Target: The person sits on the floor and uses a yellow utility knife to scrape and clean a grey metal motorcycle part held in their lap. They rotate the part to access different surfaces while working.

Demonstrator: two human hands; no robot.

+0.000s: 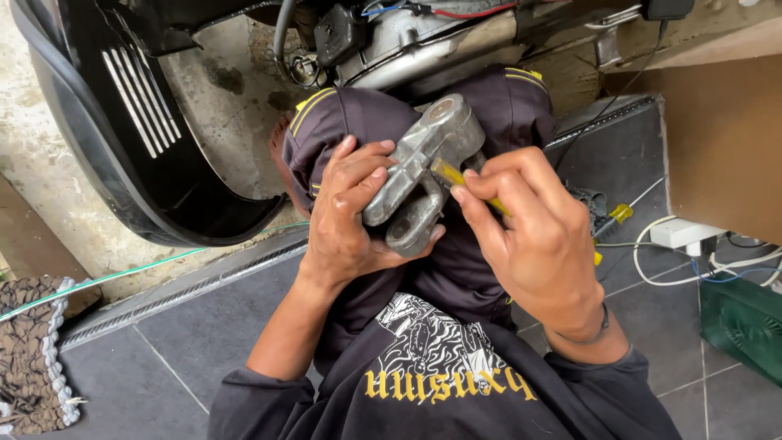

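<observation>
My left hand [352, 213] grips a grey cast-metal bracket [423, 167] with round eyes at its ends, held over my knees. My right hand [538, 236] is closed around a yellow-handled tool [456, 177], probably a screwdriver, whose tip end meets the bracket near its middle. Both hands sit above my dark trousers with yellow piping [326, 122]. The tool's tip is hidden behind the bracket.
A black scooter body panel [122, 138] curves at the upper left, with engine parts and wires [407, 33] above. Another yellow-handled screwdriver [612, 217] lies on the grey tiled floor [204, 334]. A white power strip with cables [683, 235] lies at right, a woven mat [32, 350] at left.
</observation>
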